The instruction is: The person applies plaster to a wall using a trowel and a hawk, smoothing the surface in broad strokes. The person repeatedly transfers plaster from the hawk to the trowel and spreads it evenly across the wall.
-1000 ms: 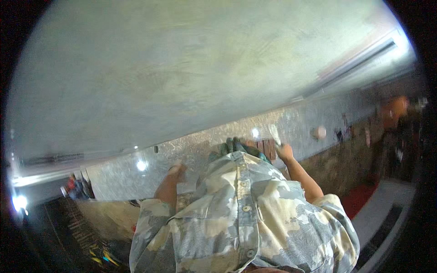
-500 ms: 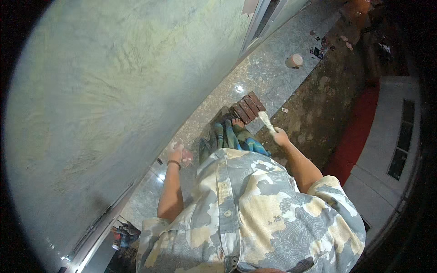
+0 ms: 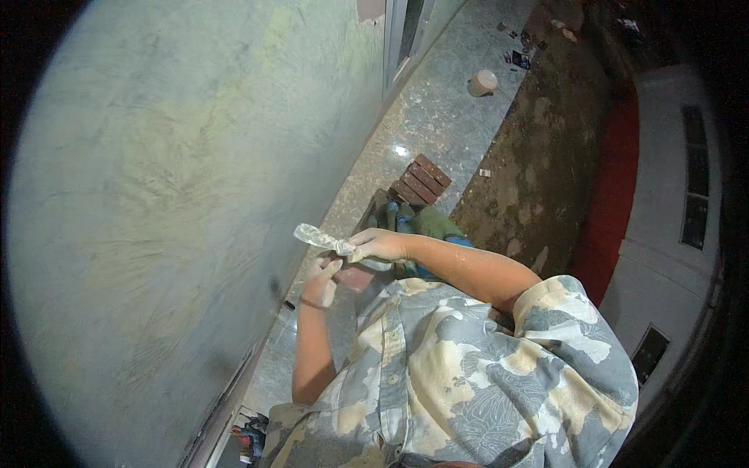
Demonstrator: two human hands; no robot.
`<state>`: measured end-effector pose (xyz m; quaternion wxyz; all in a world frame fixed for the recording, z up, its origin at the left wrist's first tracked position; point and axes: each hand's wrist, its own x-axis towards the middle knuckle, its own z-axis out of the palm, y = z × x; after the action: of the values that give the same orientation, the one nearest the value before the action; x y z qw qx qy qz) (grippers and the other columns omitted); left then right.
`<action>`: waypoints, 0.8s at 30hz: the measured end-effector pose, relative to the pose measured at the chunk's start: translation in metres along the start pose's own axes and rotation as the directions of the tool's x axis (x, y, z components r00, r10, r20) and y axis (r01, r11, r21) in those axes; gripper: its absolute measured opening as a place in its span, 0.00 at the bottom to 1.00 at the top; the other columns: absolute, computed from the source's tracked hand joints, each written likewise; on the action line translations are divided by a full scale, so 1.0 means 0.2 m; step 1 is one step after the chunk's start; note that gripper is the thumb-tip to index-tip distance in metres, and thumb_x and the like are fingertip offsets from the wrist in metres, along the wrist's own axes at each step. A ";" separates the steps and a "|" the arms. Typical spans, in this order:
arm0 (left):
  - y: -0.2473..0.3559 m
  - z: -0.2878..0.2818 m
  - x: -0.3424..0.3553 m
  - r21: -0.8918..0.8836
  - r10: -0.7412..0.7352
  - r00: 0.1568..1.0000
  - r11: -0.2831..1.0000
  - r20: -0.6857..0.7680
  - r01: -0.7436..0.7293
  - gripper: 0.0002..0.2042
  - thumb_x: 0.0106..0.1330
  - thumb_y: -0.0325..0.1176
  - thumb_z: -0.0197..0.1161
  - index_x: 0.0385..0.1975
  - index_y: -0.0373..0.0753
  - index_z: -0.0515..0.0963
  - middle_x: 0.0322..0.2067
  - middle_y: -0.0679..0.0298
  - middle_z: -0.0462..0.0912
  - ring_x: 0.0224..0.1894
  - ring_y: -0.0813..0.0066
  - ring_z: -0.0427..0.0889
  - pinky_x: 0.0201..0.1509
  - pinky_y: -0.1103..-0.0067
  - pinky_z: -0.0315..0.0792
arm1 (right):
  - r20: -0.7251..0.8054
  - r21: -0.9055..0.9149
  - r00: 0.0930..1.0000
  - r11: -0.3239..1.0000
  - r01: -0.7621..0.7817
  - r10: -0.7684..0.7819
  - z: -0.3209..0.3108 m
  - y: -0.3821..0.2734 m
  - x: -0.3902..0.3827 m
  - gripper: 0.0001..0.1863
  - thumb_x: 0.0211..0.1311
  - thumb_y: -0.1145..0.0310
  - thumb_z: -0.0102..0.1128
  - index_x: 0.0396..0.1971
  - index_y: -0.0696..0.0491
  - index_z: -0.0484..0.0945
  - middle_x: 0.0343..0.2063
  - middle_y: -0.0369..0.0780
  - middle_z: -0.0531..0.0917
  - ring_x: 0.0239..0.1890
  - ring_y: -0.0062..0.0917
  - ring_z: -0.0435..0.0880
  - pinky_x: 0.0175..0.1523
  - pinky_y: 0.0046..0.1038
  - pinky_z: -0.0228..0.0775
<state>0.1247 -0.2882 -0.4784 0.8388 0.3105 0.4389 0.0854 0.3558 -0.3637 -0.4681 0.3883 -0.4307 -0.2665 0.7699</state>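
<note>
My right hand (image 3: pixel 380 245) is closed around the handle of a putty knife (image 3: pixel 318 236), whose pale, smeared blade points left toward the wall. Just below it, my left hand (image 3: pixel 321 282) is closed on a flat pinkish piece (image 3: pixel 356 278), partly hidden by the hands. The two hands are close together in front of my shirt; whether the knife touches the pinkish piece, I cannot tell. Pale residue coats the fingers of both. To the left rises the wall (image 3: pixel 172 179), patchy grey-green and yellowish, with sweeping smear marks.
A brown slatted wooden stool or bench (image 3: pixel 421 181) is just beyond my legs. Farther along the speckled floor strip (image 3: pixel 437 101) stands a pale bucket (image 3: pixel 483 83), with scattered small items past it. Brown ground (image 3: pixel 515 171) lies right, then a red band (image 3: pixel 605 210) and a pale building (image 3: pixel 663 203).
My right hand has swung left with the putty knife, from out over the brown ground to beside my left hand. The view has also shifted slightly.
</note>
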 end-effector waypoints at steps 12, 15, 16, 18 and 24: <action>0.14 0.04 0.05 0.054 0.320 0.940 0.947 -0.117 -0.316 0.26 0.63 0.24 0.68 0.62 0.31 0.70 0.59 0.56 0.78 0.61 0.66 0.78 0.65 0.68 0.72 | 0.172 -0.473 0.985 0.876 0.096 -0.014 -0.14 -0.30 0.18 0.19 0.57 0.61 0.70 0.44 0.59 0.84 0.49 0.42 0.85 0.53 0.26 0.80 0.60 0.31 0.69; 0.15 0.09 0.09 0.225 0.329 0.943 0.923 -0.042 -0.312 0.28 0.62 0.22 0.69 0.63 0.32 0.70 0.58 0.59 0.79 0.60 0.67 0.78 0.66 0.67 0.72 | 0.326 -0.464 0.930 0.828 0.316 -0.173 -0.35 -0.29 0.17 0.18 0.58 0.61 0.70 0.42 0.58 0.83 0.46 0.43 0.83 0.50 0.28 0.79 0.57 0.32 0.69; 0.13 0.11 0.14 0.144 0.307 0.952 0.942 -0.003 -0.303 0.28 0.62 0.22 0.69 0.63 0.31 0.70 0.57 0.59 0.79 0.60 0.68 0.78 0.64 0.69 0.73 | 0.363 -0.426 0.892 0.804 0.415 -0.268 -0.42 -0.25 0.17 0.16 0.58 0.62 0.70 0.40 0.57 0.83 0.42 0.41 0.83 0.47 0.28 0.80 0.55 0.32 0.70; 0.09 0.15 0.33 0.178 0.284 0.958 0.945 -0.033 -0.274 0.30 0.61 0.20 0.69 0.65 0.31 0.69 0.57 0.59 0.79 0.60 0.68 0.79 0.64 0.70 0.74 | 0.404 -0.519 0.899 0.768 0.376 -0.167 -0.61 -0.17 0.18 0.21 0.61 0.55 0.71 0.45 0.56 0.82 0.41 0.40 0.81 0.46 0.29 0.78 0.55 0.33 0.69; -0.23 0.42 1.23 0.051 0.305 0.942 0.952 -0.140 -0.301 0.22 0.64 0.23 0.62 0.60 0.28 0.74 0.55 0.57 0.81 0.56 0.66 0.81 0.61 0.72 0.75 | 0.150 -0.511 0.871 0.718 0.473 -0.467 -1.20 0.08 0.20 0.18 0.63 0.65 0.69 0.49 0.58 0.80 0.49 0.44 0.82 0.50 0.30 0.80 0.59 0.33 0.69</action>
<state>0.3332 -0.2600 -0.6383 0.7766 0.3795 0.4474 0.2296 0.5464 -0.3219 -0.6147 0.4343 -0.4351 -0.5717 0.5434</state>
